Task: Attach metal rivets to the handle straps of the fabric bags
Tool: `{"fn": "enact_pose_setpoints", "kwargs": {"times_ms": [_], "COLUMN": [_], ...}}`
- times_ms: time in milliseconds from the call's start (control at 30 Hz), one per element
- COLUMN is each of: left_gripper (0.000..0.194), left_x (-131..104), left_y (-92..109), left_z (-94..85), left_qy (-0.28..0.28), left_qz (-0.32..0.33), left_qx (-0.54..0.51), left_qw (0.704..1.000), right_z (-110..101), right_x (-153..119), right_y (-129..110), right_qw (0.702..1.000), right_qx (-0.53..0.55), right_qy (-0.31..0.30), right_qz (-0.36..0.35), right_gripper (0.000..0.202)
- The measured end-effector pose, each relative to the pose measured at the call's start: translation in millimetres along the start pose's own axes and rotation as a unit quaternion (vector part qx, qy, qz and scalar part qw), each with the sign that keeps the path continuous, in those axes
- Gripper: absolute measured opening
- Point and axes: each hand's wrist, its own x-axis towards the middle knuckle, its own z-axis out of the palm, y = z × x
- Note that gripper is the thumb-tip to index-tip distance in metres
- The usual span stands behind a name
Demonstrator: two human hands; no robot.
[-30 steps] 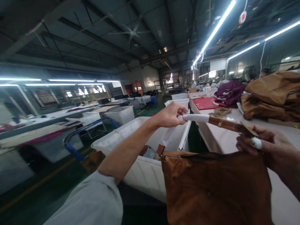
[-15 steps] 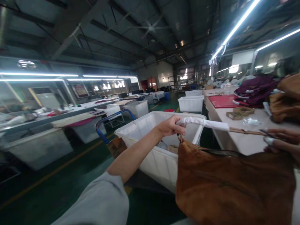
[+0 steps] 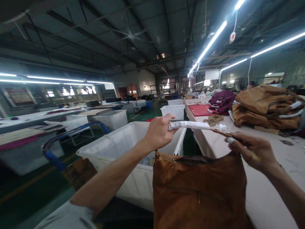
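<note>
Head view: the bag's strap (image 3: 190, 125), partly wrapped white, lies level between the fingers of the left hand (image 3: 160, 132), clamped round its wrapped part, and the right hand (image 3: 253, 149), pinching its brown part; the brown bag (image 3: 199, 187) hangs below.

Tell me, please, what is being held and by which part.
A brown bag, by its strap: left grip on the white stretch, right grip on the brown stretch.
</note>
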Motion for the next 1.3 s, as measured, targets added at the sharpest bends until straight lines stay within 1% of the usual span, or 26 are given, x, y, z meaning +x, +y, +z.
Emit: {"fn": "enact_pose_setpoints", "kwargs": {"times_ms": [67,100,167,267,333,400,433,500,567,633,667,733,800,833,867,900,933,967,1000,1033,1067,1133,1200,1300], "left_gripper": [0.034,0.032,0.035,0.046,0.047,0.043,0.042,0.041,0.042,0.038,0.035,0.027,0.021,0.019,0.019,0.020,0.023,0.026,0.028,0.030,0.033,0.040,0.043,0.038], "left_x": [5,8,12,14,15,19,21,29,36,40,42,42,40,38,35,30,25,18,10,2,-6,-19,-26,-29], "left_y": [16,24,43,66,73,72,68,57,45,38,36,33,29,26,22,18,14,10,8,6,6,11,19,35], "left_z": [7.1,11.0,20.6,39.7,52.7,62.7,66.0,69.4,69.4,69.1,69.9,74.7,83.8,89.5,95.8,102.4,109.2,116.2,123.5,131.0,139.0,156.0,174.1,200.1], "left_qy": [-0.020,-0.034,-0.071,-0.139,-0.171,-0.180,-0.177,-0.175,-0.195,-0.229,-0.242,-0.250,-0.278,-0.306,-0.338,-0.368,-0.387,-0.391,-0.383,-0.367,-0.350,-0.330,-0.331,-0.350], "left_qz": [0.032,0.052,0.103,0.194,0.230,0.229,0.216,0.179,0.145,0.118,0.108,0.091,0.083,0.074,0.055,0.028,-0.007,-0.048,-0.087,-0.119,-0.144,-0.180,-0.205,-0.228], "left_qx": [0.059,0.080,0.107,0.116,0.107,0.086,0.071,0.036,0.015,0.019,0.022,0.006,-0.077,-0.143,-0.221,-0.305,-0.390,-0.467,-0.531,-0.578,-0.608,-0.629,-0.637,-0.666], "left_qw": [0.998,0.995,0.986,0.964,0.952,0.953,0.958,0.967,0.970,0.966,0.964,0.964,0.954,0.938,0.913,0.878,0.835,0.792,0.751,0.719,0.698,0.681,0.665,0.618], "right_z": [7,10,16,22,24,26,28,34,41,46,48,46,39,35,31,27,25,25,25,26,28,29,25,13], "right_x": [0,-1,-2,-4,-4,-4,-4,-4,-5,-7,-8,-9,-8,-6,-5,-3,-2,-1,-1,-1,-2,-6,-14,-32], "right_y": [-8,-12,-16,-15,-9,-1,2,8,11,12,11,11,11,12,13,14,15,17,19,22,26,35,43,53], "right_qw": [0.999,0.998,0.997,0.995,0.993,0.989,0.986,0.983,0.986,0.988,0.987,0.975,0.948,0.933,0.919,0.909,0.901,0.893,0.885,0.876,0.868,0.857,0.848,0.825], "right_qx": [-0.005,0.000,0.018,0.037,0.049,0.079,0.096,0.120,0.108,0.086,0.085,0.126,0.190,0.215,0.233,0.244,0.255,0.268,0.284,0.302,0.317,0.331,0.332,0.356], "right_qy": [-0.031,-0.043,-0.053,-0.068,-0.087,-0.113,-0.126,-0.131,-0.121,-0.121,-0.135,-0.182,-0.245,-0.276,-0.300,-0.319,-0.332,-0.340,-0.345,-0.347,-0.348,-0.342,-0.330,-0.302], "right_qz": [-0.042,-0.052,-0.058,-0.061,-0.057,-0.048,-0.044,-0.041,-0.046,-0.044,-0.034,0.011,0.067,0.088,0.103,0.111,0.117,0.124,0.133,0.144,0.159,0.199,0.248,0.319], "right_gripper": [0.022,0.021,0.020,0.020,0.022,0.027,0.030,0.032,0.027,0.021,0.020,0.023,0.028,0.030,0.031,0.031,0.032,0.032,0.032,0.033,0.034,0.035,0.034,0.035]}}
